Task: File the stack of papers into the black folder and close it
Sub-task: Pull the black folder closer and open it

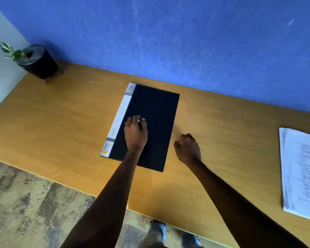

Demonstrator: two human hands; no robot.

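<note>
The black folder [156,111] lies closed on the middle of the wooden desk [61,126], its white spine strip on the left. My left hand [135,134] rests flat on the folder's cover near the spine, fingers slightly apart, gripping nothing. Just off the folder's right edge, my right hand [187,149] hovers over the desk with its fingers curled loosely and nothing in them. The stack of printed papers [301,172] sits at the desk's far right, partly cut off by the frame edge.
A small plant in a dark pot [38,61] stands in the back left corner of the desk. A blue wall [186,42] runs behind the desk. The desk's front edge meets a patterned floor [25,203], where my shoes show.
</note>
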